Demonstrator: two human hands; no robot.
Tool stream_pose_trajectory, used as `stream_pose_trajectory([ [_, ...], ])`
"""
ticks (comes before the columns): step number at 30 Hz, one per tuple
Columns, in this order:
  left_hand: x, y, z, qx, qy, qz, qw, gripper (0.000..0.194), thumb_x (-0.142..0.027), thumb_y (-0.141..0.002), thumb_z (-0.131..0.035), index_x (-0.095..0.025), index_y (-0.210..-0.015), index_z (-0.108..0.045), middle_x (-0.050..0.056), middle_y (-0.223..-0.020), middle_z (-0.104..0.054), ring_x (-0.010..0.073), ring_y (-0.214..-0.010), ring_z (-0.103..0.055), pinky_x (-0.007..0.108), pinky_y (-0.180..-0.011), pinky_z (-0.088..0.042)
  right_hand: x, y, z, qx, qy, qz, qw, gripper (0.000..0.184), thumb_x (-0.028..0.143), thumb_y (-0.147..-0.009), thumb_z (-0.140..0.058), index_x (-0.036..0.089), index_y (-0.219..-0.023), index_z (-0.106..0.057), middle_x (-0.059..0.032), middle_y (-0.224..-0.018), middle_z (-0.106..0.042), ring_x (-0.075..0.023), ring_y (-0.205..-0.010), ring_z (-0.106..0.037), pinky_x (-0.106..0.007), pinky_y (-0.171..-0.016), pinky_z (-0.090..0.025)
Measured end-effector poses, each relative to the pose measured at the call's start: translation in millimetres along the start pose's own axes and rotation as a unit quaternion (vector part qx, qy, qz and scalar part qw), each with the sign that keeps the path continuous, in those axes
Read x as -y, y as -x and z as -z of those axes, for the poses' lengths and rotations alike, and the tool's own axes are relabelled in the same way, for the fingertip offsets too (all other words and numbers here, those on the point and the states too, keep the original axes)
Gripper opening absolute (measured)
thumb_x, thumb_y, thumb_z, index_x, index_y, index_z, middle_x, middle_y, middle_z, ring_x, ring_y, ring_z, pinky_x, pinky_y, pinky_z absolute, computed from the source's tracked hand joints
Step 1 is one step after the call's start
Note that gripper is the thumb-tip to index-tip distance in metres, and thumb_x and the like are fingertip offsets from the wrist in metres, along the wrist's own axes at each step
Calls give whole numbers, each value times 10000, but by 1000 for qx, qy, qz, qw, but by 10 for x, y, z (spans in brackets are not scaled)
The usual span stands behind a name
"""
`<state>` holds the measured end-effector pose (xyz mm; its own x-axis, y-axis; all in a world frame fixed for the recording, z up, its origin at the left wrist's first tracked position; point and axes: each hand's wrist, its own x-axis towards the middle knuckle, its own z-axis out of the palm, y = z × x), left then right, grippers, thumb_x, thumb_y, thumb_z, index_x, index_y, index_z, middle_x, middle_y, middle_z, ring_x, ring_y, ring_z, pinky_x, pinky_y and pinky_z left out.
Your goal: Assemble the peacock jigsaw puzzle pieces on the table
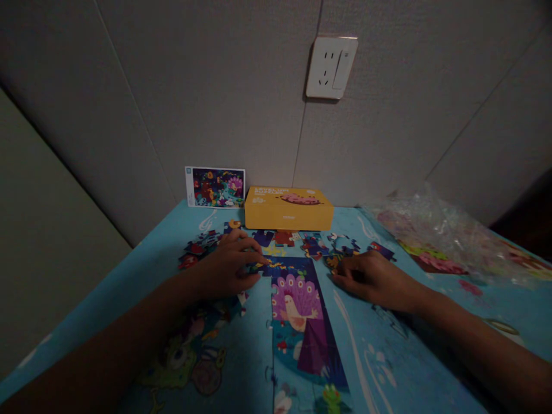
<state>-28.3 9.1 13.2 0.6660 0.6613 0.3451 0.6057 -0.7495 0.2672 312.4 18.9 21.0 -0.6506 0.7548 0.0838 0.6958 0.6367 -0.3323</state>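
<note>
A partly joined jigsaw strip (302, 322) with a pink peacock lies down the middle of the blue patterned tablecloth (388, 362). My left hand (230, 265) rests at the strip's upper left corner, its fingers curled and pinched on a dark puzzle piece (259, 267) that touches the strip's edge. To the right of the strip, my right hand (371, 277) lies palm down on the cloth, fingers together and slightly curled over loose pieces (334, 261). More loose pieces (314, 244) are scattered beyond both hands.
A yellow puzzle box (288, 208) stands against the wall, with a reference picture card (214, 187) leaning to its left. A crumpled clear plastic bag (444, 236) lies at the right. A wall socket (331, 66) is above.
</note>
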Motion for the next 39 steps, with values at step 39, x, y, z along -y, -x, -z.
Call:
stream_pose_trajectory([
  [39, 14, 3, 22, 36, -9, 21, 999, 305, -214, -847, -663, -252, -1146, -714, 62, -1157, -657, 284, -1117, -475, 477, -1003, -379, -20, 9, -15, 9, -15, -19, 1000, 407, 465, -939, -475, 210, -622, -454, 5, -552, -506, -116, -479, -457, -258, -503, -299],
])
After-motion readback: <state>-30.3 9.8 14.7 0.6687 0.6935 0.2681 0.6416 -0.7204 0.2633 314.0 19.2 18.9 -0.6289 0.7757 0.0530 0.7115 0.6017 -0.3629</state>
